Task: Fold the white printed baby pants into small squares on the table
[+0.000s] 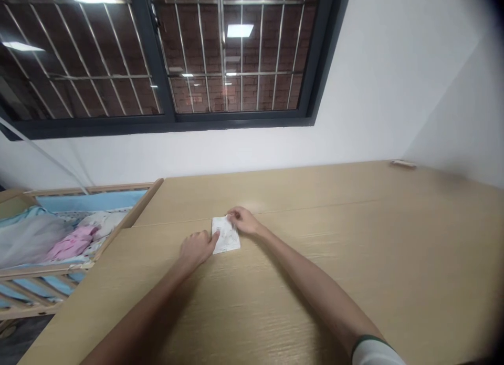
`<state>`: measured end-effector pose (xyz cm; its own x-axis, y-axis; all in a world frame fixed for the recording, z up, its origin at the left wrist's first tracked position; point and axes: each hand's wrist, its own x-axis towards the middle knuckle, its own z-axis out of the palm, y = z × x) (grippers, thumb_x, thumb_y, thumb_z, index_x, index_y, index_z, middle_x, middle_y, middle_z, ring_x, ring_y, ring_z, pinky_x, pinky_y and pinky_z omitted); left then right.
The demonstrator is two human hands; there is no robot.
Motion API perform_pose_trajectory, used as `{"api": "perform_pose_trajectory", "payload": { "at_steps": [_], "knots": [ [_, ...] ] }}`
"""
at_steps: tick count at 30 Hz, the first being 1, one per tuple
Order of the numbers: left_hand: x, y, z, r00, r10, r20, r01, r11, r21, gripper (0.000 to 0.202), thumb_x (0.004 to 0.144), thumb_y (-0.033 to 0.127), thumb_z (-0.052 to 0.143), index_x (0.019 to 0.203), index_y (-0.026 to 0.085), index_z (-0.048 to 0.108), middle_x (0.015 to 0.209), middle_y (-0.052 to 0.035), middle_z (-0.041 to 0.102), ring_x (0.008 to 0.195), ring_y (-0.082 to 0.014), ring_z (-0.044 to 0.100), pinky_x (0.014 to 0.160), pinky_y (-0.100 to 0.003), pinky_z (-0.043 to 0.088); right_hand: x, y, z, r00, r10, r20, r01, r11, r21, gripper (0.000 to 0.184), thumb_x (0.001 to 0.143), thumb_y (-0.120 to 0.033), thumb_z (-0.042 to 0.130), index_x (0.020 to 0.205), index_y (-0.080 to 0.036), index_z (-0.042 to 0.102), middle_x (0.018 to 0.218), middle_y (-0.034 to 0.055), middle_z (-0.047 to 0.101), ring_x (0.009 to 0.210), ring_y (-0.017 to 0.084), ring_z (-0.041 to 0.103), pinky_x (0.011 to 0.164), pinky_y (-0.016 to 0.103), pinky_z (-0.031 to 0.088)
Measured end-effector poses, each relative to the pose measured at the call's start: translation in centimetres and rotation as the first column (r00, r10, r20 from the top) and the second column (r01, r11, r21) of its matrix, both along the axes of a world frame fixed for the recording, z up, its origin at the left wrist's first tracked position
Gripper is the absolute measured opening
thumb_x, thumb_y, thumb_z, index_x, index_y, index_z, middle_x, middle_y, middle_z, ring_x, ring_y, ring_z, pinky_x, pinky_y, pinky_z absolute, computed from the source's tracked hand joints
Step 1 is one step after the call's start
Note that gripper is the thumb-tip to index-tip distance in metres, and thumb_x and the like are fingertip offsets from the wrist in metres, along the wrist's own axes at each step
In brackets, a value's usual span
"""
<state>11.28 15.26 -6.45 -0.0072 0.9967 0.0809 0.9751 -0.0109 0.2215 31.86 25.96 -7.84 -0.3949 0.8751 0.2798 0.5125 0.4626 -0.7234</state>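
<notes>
A small white square (226, 238), either folded paper or a thin packet, lies on the wooden surface (275, 281) with faint marks on its face. My left hand (197, 248) holds its left edge, thumb laid on top and the other fingers curled. At its upper right corner, my right hand (243, 220) is closed in a pinch; the fingertips partly cover that corner.
A wooden cot (136, 210) with blue lining, a pink cloth (74, 242) and bedding stands at the left. Behind the surface rises a white wall (236, 149) with a barred window. A small flat object (403, 164) rests in the far right corner.
</notes>
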Motion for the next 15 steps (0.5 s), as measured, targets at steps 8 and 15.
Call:
{"api": "perform_pose_trajectory", "payload": {
  "at_steps": [8,15],
  "knots": [
    [1.1,0.2,0.1,0.989,-0.149,0.009,0.149,0.988,-0.049,0.045,0.103,0.045,0.032,0.090,0.018,0.066,0.094,-0.0157,0.073,0.087,-0.0275,0.070,0.072,-0.032,0.043,-1.1,-2.2,1.1,0.992,-0.027,0.120,0.034,0.998,-0.054,0.018,0.082,-0.029,0.072,0.092,-0.014,0.068,0.079,0.0017,0.064,0.071,0.015,0.057,0.067,0.025,0.043],
    [-2.4,-6.0,3.1,0.962,-0.260,0.086,0.264,0.964,-0.037,0.043,0.100,0.046,0.037,0.069,0.021,0.052,0.066,-0.0016,0.060,0.064,-0.0181,0.056,0.060,-0.028,0.030,-2.7,-8.4,4.0,0.973,0.145,0.178,-0.128,0.986,-0.103,0.017,0.080,-0.030,0.073,0.088,-0.016,0.068,0.077,-0.0004,0.064,0.066,0.012,0.054,0.058,0.022,0.036]
  ]
}}
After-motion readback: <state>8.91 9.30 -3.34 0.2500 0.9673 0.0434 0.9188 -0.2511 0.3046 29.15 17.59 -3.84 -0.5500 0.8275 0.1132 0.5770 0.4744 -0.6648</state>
